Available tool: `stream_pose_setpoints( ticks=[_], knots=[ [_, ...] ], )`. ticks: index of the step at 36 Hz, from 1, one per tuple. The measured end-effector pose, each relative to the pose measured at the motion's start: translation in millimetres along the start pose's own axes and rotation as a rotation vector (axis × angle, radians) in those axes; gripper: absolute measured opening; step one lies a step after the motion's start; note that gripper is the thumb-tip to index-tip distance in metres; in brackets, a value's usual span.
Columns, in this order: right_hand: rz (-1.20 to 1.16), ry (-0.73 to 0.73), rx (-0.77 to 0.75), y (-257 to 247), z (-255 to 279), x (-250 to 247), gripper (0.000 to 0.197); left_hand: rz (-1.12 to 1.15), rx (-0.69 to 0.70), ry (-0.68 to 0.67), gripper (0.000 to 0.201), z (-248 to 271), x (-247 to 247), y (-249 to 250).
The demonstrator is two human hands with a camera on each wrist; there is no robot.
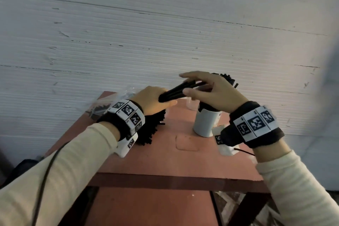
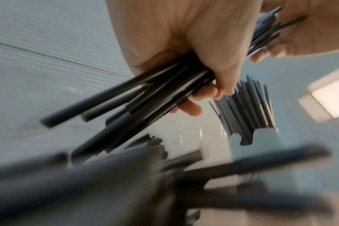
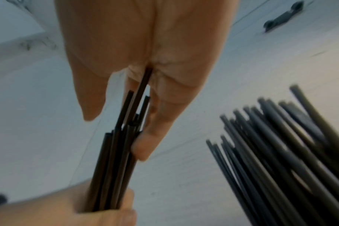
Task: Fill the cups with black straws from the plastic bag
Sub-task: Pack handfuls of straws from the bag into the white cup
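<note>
A bundle of black straws [image 1: 176, 91] stretches between both hands above the red table [image 1: 165, 156]. My left hand [image 1: 154, 101] grips its near end in a fist [image 2: 184, 53]. My right hand [image 1: 203, 88] pinches the far end between thumb and fingers [image 3: 145, 145]. A white cup [image 1: 204, 123] stands under the right hand, its inside dark. Behind it, more upright black straws [image 1: 228, 79] fan out, and the left wrist view shows them in a cup [image 2: 261, 137]. The clear plastic bag [image 1: 108, 102] lies at the table's back left, and a heap of straws [image 1: 154, 130] spills out below my left wrist.
A small clear cup [image 1: 191, 104] stands behind the white one. A white ribbed wall [image 1: 165, 33] rises right behind the table. The table's front edge [image 1: 174, 180] is near me, with a lower shelf beneath it. A black cable hangs along my left sleeve.
</note>
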State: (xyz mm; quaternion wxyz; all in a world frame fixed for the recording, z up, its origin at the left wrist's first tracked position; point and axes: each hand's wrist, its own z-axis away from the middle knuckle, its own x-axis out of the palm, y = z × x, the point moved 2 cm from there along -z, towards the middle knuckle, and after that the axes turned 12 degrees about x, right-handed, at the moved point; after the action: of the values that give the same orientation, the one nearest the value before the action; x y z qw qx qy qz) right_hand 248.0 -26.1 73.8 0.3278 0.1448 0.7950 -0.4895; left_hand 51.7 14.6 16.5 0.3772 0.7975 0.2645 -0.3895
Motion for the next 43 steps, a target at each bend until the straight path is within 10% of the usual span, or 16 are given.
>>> stream_pose_setpoints(
  ticks=[12, 20, 34, 43],
  knots=[
    [-0.122, 0.486, -0.327, -45, -6, -25, 0.047, 0.636, 0.083, 0.063, 0.038, -24, 21, 67],
    [0.271, 0.234, -0.082, 8, -13, 17, 0.025, 0.827, -0.049, -0.050, 0.014, -9, 72, 46],
    [0.248, 0.271, -0.121, 26, -10, 28, 0.031, 0.770, -0.166, -0.204, 0.020, -4, 98, 29],
    [-0.116, 0.360, 0.023, 16, 8, -4, 0.090, 0.763, -0.014, -0.125, 0.049, -14, 73, 55]
  ],
)
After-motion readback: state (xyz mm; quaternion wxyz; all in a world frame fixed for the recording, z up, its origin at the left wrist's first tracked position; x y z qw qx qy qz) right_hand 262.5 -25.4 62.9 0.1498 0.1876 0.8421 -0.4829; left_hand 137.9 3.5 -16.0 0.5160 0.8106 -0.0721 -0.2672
